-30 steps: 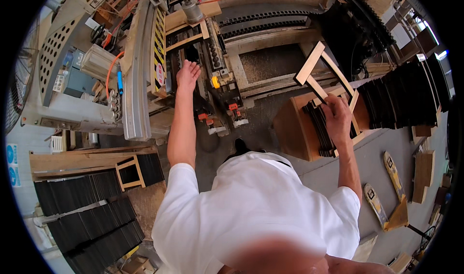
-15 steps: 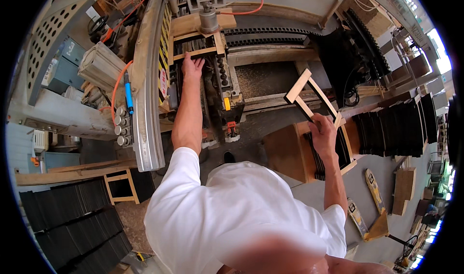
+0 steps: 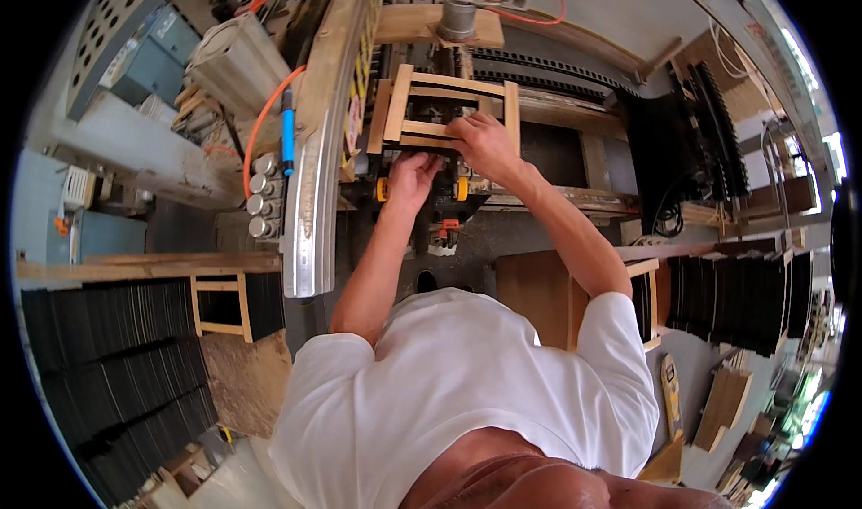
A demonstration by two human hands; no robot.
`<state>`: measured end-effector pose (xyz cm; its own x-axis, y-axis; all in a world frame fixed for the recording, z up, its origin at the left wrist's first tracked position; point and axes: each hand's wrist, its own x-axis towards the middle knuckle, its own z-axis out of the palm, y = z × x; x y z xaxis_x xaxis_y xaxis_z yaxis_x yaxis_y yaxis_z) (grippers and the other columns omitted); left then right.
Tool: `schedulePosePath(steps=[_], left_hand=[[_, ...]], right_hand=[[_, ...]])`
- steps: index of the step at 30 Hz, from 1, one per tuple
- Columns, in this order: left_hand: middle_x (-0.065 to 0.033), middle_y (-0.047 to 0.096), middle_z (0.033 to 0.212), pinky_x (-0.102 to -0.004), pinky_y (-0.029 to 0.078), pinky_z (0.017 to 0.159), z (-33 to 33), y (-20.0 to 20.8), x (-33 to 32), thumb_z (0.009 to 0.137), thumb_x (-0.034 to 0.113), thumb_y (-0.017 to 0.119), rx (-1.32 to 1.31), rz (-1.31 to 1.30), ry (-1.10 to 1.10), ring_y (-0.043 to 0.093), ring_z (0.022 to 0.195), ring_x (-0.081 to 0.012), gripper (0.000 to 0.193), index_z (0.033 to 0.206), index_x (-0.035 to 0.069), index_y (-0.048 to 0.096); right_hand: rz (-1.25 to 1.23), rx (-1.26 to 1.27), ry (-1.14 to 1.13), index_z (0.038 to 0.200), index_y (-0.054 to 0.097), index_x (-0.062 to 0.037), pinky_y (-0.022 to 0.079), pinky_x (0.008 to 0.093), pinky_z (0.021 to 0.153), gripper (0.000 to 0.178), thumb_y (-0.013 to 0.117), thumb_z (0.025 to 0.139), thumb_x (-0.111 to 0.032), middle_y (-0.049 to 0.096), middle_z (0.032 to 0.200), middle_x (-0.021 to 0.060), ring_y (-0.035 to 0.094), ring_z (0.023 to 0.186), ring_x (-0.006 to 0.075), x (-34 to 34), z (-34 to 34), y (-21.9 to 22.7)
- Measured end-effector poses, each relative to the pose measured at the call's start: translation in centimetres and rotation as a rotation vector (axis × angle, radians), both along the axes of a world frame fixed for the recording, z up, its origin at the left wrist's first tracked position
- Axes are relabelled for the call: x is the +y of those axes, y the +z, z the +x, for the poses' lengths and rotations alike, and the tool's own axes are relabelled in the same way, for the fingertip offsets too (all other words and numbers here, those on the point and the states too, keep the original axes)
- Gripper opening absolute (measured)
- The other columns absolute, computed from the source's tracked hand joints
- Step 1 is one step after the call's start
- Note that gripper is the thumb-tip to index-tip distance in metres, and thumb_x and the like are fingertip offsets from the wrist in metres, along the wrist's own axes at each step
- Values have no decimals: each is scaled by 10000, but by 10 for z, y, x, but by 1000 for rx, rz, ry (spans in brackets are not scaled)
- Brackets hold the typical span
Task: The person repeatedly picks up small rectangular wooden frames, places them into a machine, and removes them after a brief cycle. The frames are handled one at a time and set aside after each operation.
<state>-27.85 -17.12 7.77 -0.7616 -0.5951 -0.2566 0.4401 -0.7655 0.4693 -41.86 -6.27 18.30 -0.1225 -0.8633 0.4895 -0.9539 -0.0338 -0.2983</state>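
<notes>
Forearms reach forward into the machine (image 3: 309, 231), elbows bent, the right one slanting inward and the left one rising more steeply. The right hand (image 3: 485, 143) is bent at the knuckles, thumb and fingers closed on the near rail of a wooden frame (image 3: 400, 103), which lies slightly askew over a second frame (image 3: 379, 118) in front of the metal cylinder (image 3: 456, 22). Lower and just beside it, the left hand (image 3: 415, 177) has half-curled fingers at the frames' near edge; whether they grip anything, I cannot tell.
</notes>
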Motion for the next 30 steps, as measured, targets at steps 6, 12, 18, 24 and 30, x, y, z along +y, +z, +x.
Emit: schedulePosePath(steps=[6, 12, 18, 24, 30], left_hand=[[-103, 611, 1072, -401, 477, 983, 11, 3, 3, 860, -36, 510, 86, -15, 6, 597, 1042, -234, 286, 1139, 11, 547], [-103, 600, 1114, -412, 486, 968, 1, -8, 10, 957, 61, 523, 21, -5, 117, 591, 1069, -240, 207, 1156, 4, 524], [-132, 531, 1340, -439, 441, 1052, 48, 3, 66, 986, 55, 496, -156, -29, 180, 518, 1252, -272, 327, 1311, 36, 462], [-119, 533, 1331, -446, 449, 1056, 119, 26, 138, 982, 10, 452, -205, -36, 248, 503, 1278, -296, 369, 1350, 37, 444], [-121, 575, 1275, -437, 452, 1046, 152, 32, 171, 961, 24, 516, -224, 14, 329, 539, 1236, -297, 335, 1295, 38, 495]], right_hand=[[182, -22, 79, 1009, 578, -83, 441, 444, 851, 273, 689, 780, -181, 677, 921, 113, 614, 967, 324, -26, 11, -16], [167, -2, 160, 1010, 567, -66, 442, 452, 849, 252, 652, 778, -116, 676, 907, 132, 624, 938, 333, -35, -5, -26], [73, -31, 83, 987, 580, -71, 438, 465, 812, 229, 633, 765, -53, 668, 899, 155, 617, 915, 353, -100, -50, -43], [129, -46, 48, 991, 601, -63, 447, 493, 802, 250, 629, 743, -54, 677, 868, 148, 617, 904, 367, -151, -76, -65], [201, -124, 8, 984, 638, -79, 452, 475, 811, 259, 609, 727, -51, 687, 906, 170, 626, 934, 367, -163, -64, -64]])
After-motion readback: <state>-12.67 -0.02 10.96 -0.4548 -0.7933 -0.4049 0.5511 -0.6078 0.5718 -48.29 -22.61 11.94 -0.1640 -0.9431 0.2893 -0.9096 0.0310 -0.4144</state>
